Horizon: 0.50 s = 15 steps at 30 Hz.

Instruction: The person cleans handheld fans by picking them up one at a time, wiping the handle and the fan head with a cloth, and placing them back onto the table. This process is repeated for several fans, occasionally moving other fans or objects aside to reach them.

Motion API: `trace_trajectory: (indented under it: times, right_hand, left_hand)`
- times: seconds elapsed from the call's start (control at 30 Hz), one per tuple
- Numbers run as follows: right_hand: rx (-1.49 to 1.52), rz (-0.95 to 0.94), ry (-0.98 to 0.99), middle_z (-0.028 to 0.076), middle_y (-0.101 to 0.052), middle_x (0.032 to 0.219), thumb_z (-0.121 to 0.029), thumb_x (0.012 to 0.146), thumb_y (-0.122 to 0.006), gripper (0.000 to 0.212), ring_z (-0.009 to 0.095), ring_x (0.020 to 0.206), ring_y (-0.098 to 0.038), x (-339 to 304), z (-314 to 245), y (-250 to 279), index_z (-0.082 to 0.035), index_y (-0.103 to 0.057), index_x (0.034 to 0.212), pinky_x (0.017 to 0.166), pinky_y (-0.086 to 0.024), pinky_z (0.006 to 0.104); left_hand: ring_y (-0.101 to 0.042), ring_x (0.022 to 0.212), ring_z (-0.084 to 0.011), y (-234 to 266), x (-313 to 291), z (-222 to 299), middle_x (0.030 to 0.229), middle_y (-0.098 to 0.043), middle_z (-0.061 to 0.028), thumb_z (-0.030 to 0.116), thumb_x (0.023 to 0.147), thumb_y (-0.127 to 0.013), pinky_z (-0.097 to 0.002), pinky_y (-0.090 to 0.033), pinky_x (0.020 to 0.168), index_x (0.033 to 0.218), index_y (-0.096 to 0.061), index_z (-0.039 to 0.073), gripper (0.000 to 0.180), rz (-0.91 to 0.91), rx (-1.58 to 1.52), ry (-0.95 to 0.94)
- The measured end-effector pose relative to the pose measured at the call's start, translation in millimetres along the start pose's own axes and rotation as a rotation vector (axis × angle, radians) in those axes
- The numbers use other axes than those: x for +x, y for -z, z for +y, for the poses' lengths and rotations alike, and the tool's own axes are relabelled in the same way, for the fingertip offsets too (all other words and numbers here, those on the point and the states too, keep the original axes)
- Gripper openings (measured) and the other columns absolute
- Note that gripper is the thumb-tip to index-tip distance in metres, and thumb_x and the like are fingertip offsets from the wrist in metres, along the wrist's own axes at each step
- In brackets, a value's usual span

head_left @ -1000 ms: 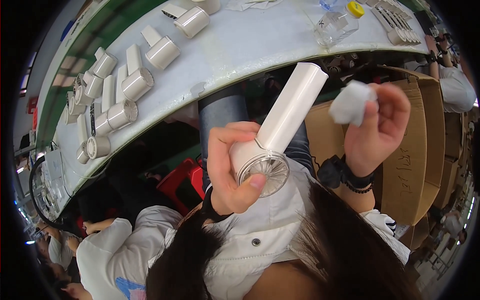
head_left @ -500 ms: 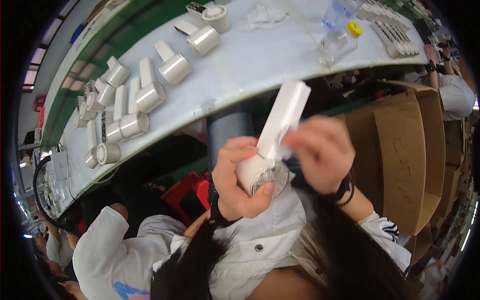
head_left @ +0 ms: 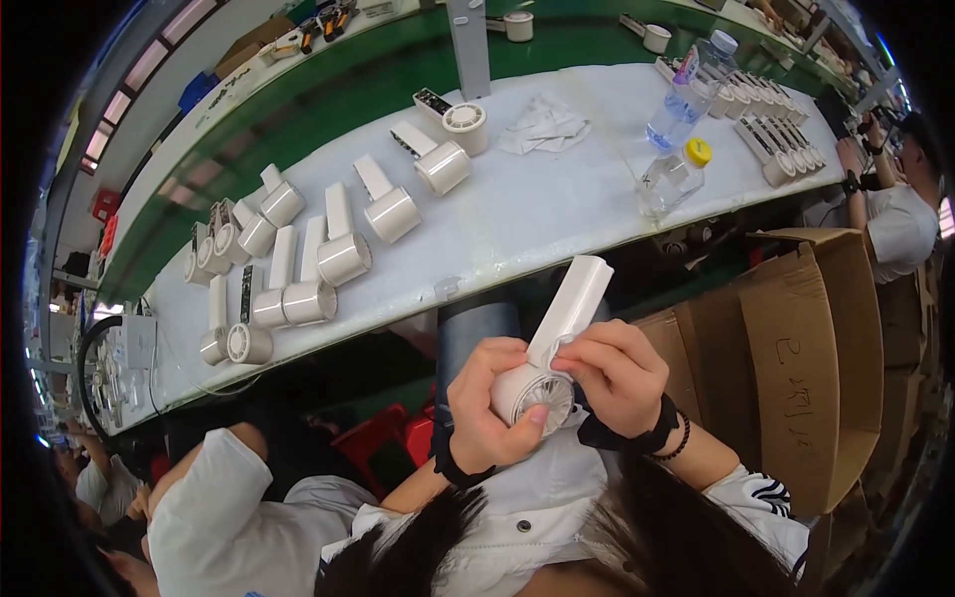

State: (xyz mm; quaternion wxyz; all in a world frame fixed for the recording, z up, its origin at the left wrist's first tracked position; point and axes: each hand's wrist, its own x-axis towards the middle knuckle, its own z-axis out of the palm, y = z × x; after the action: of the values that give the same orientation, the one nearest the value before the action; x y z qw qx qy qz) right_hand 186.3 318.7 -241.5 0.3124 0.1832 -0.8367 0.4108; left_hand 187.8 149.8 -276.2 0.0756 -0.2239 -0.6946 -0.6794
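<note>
My left hand [head_left: 484,403] is wrapped round the cylindrical head of a white handheld fan [head_left: 570,310], its thumb on the ribbed round end. The fan's long handle points up and away, toward the table edge. My right hand [head_left: 619,376] is closed in a pinch against the neck where handle meets head. A small whitish bit shows at its fingertips, too little to name. More white handheld fans [head_left: 343,257] lie in rows on the left of the table, some with dark strips exposed along their handles.
The white-covered table [head_left: 517,219] carries a crumpled white cloth [head_left: 545,124], a clear bottle with a yellow cap [head_left: 676,179], a blue-labelled bottle [head_left: 686,99] and rows of fans [head_left: 781,149]. An open cardboard box [head_left: 806,368] stands at right. A co-worker's white sleeve [head_left: 214,488] is close on the left.
The view has tilted up, so the table sits lower and more of its far side shows. My right hand, blurred before, is now steady and pressed closer to the fan's neck.
</note>
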Motion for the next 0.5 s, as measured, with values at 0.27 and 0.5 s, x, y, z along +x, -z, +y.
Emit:
trace_trajectory:
  times: [0.27,0.5]
  right_hand:
    - [0.078,0.009,0.036,0.009,-0.056,0.082,0.006,0.069,-0.069,0.014,0.019,0.068,-0.055,3.6,7.6,-7.3,-0.002,-0.065,0.08,0.059,-0.046,0.0278]
    - [0.018,0.211,-0.34,0.006,-0.055,0.086,-0.001,0.079,-0.067,0.007,0.014,0.075,-0.052,17.4,59.6,17.1,0.001,-0.062,0.083,0.064,-0.042,0.0239]
  left_hand:
    - [-0.058,0.078,-0.0281,0.7,10.9,-3.2,0.093,-0.057,-0.0187,0.017,0.062,-0.069,-0.0318,-0.048,0.069,0.096,-0.052,-0.003,0.042,-0.044,0.084,-0.016]
    - [-0.056,0.078,-0.032,-5.4,57.4,1.5,0.092,-0.052,-0.0164,0.019,0.066,-0.071,-0.0369,-0.048,0.068,0.097,-0.051,-0.001,0.042,-0.177,0.361,-0.051]
